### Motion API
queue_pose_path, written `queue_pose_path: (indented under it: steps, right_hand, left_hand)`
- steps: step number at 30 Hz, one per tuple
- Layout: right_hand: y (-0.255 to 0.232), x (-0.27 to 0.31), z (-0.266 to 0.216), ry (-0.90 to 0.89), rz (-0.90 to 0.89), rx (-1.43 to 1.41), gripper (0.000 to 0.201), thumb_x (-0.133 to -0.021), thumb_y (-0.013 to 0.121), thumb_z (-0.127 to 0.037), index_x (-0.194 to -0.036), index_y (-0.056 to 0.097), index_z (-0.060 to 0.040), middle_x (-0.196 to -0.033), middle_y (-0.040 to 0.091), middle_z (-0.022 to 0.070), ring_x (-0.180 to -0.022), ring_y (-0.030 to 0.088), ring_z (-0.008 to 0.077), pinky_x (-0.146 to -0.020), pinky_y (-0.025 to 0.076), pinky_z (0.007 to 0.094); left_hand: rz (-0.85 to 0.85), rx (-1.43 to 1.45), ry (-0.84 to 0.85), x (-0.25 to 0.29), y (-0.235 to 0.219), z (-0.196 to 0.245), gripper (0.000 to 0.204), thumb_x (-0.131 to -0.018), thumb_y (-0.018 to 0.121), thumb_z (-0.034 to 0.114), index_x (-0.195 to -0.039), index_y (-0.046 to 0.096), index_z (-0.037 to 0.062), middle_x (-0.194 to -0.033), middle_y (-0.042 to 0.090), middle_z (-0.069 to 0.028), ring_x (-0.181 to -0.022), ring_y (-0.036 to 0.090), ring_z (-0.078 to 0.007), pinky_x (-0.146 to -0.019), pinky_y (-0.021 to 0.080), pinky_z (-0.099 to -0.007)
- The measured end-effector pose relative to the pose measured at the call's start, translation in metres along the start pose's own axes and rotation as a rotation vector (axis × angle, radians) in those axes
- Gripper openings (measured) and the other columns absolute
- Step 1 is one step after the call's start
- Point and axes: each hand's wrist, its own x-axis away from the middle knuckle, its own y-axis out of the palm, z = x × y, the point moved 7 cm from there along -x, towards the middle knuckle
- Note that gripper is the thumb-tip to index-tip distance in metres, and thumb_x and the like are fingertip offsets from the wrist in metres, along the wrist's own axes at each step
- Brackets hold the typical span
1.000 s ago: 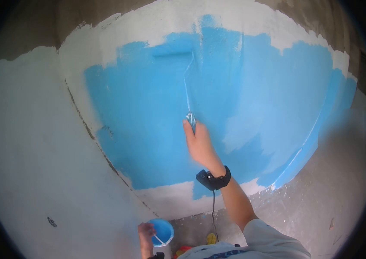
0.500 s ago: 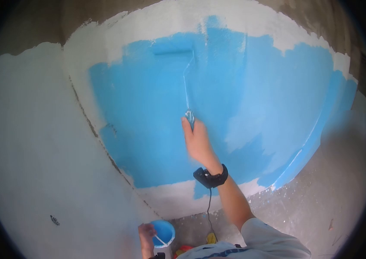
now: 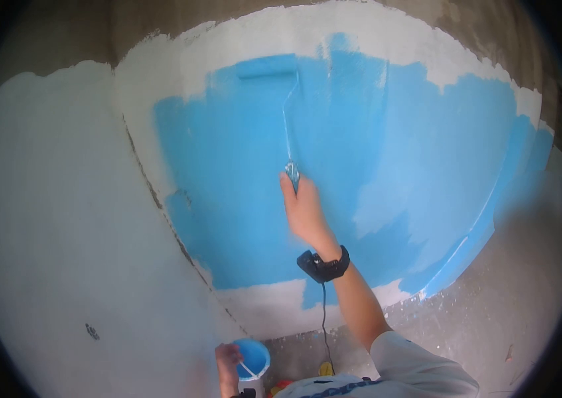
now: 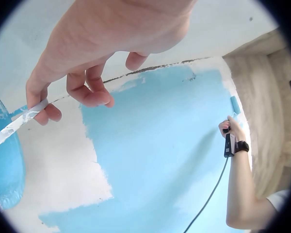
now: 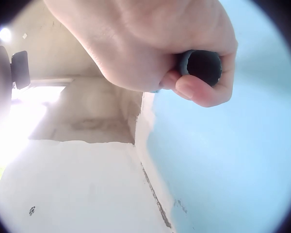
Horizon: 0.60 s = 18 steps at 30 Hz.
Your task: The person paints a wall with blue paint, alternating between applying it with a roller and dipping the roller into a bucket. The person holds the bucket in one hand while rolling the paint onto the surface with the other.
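My right hand [image 3: 309,213] grips the handle of a paint roller [image 3: 268,67], arm raised. The blue roller lies against the upper edge of the blue paint on the wall [image 3: 248,179]. In the right wrist view, the fingers of my right hand [image 5: 160,43] curl round the dark handle end [image 5: 203,68]. Low in the head view, my left hand [image 3: 228,361] holds the whitish handle of a bucket [image 3: 254,358] with blue paint inside. From the left wrist, my left hand [image 4: 102,43] shows with its fingers hooked on the paint-smeared handle [image 4: 14,125].
An unpainted white wall [image 3: 82,212] meets the blue one at a cracked corner on the left. A black cable [image 3: 325,318] hangs from the right wrist device. Speckled grey floor [image 3: 453,338] lies lower right, with a blurred grey shape above it.
The roller, still in my right hand, has moved a little up the wall. The head view has shifted, so the wall stands slightly further right. My left hand keeps holding the bucket.
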Motion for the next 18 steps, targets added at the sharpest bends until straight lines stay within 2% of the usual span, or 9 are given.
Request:
queue_pose_path:
  steps: [5,7,8,10,11,14,15,16,18]
  right_hand:
    - [0.017,0.013,0.013,0.020,-0.048,-0.032,0.039,-0.106,0.049,-0.028,-0.078,0.048,-0.0002,-0.059,0.039,0.0037,-0.056,0.037,0.0125,-0.051,0.036,0.0376]
    - [0.026,0.034,0.023,0.051,-0.076,-0.060,0.037,-0.105,0.050,-0.026,-0.082,0.048,0.0028,-0.063,0.037,0.0091,-0.060,0.034,0.0178,-0.056,0.037,0.0384]
    - [0.026,0.035,0.024,0.050,-0.077,-0.060,0.037,-0.105,0.050,-0.026,-0.082,0.048,0.0028,-0.063,0.037,0.0091,-0.060,0.034,0.0178,-0.056,0.037,0.0384]
    - [0.030,0.038,0.018,0.060,-0.223,-0.057,0.039,-0.106,0.050,-0.028,-0.081,0.045,0.0021,-0.063,0.035,0.0084,-0.060,0.034,0.0166,-0.056,0.036,0.0373]
    - [0.030,0.035,0.013,0.059,-0.222,-0.056,0.039,-0.106,0.050,-0.028,-0.081,0.045,0.0021,-0.063,0.035,0.0084,-0.060,0.034,0.0166,-0.056,0.036,0.0373]
    - [0.027,0.020,-0.014,0.098,-0.214,-0.131,0.041,-0.106,0.049,-0.031,-0.079,0.044,-0.0010,-0.062,0.037,0.0055,-0.059,0.035,0.0150,-0.055,0.037,0.0363]
    - [0.028,0.020,-0.016,0.179,-0.233,-0.212,0.040,-0.106,0.049,-0.031,-0.078,0.043,-0.0032,-0.062,0.038,0.0029,-0.059,0.036,0.0142,-0.055,0.037,0.0358]
    - [0.031,0.021,-0.015,0.258,-0.253,-0.292,0.040,-0.106,0.049,-0.032,-0.077,0.043,-0.0054,-0.061,0.039,0.0004,-0.058,0.037,0.0133,-0.055,0.038,0.0354]
    - [0.034,0.026,-0.007,0.261,-0.235,-0.311,0.040,-0.106,0.049,-0.034,-0.077,0.044,-0.0074,-0.061,0.039,-0.0023,-0.056,0.037,0.0125,-0.053,0.037,0.0347]
  left_hand:
    - [-0.031,-0.020,-0.004,0.004,0.002,0.004,0.050,-0.093,0.042,0.052,-0.089,0.060,0.0056,-0.076,0.054,-0.0067,-0.072,0.055,-0.0240,-0.069,0.047,-0.0402]
    - [-0.030,-0.015,-0.017,0.007,0.003,0.007,0.050,-0.093,0.043,0.052,-0.090,0.060,0.0054,-0.076,0.055,-0.0070,-0.072,0.055,-0.0242,-0.069,0.047,-0.0403]
    - [-0.030,-0.014,-0.034,0.008,0.004,0.006,0.050,-0.093,0.043,0.052,-0.090,0.060,0.0053,-0.076,0.055,-0.0073,-0.072,0.056,-0.0244,-0.069,0.047,-0.0404]
    - [-0.036,0.014,-0.045,0.002,0.001,-0.003,0.049,-0.093,0.043,0.051,-0.090,0.060,0.0050,-0.076,0.055,-0.0076,-0.072,0.056,-0.0247,-0.069,0.047,-0.0402]
    - [-0.043,0.038,-0.054,-0.003,-0.001,-0.008,0.049,-0.093,0.043,0.051,-0.091,0.061,0.0048,-0.076,0.055,-0.0080,-0.073,0.056,-0.0250,-0.070,0.048,-0.0400]
    - [0.033,0.028,-0.059,-0.006,0.001,-0.012,0.049,-0.094,0.044,0.050,-0.091,0.061,0.0046,-0.075,0.055,-0.0076,-0.073,0.056,-0.0254,-0.069,0.047,-0.0395]
    - [0.036,0.025,-0.061,-0.005,-0.002,-0.012,0.049,-0.094,0.044,0.050,-0.091,0.061,0.0046,-0.075,0.055,-0.0076,-0.073,0.056,-0.0254,-0.069,0.047,-0.0395]
    - [0.012,0.017,-0.057,-0.006,-0.001,-0.010,0.049,-0.094,0.044,0.050,-0.092,0.061,0.0048,-0.075,0.055,-0.0077,-0.073,0.056,-0.0254,-0.069,0.047,-0.0397]
    - [-0.032,0.013,-0.070,-0.008,-0.002,-0.012,0.049,-0.094,0.045,0.051,-0.093,0.062,0.0052,-0.081,0.058,-0.0094,-0.074,0.057,-0.0262,-0.072,0.049,-0.0417]
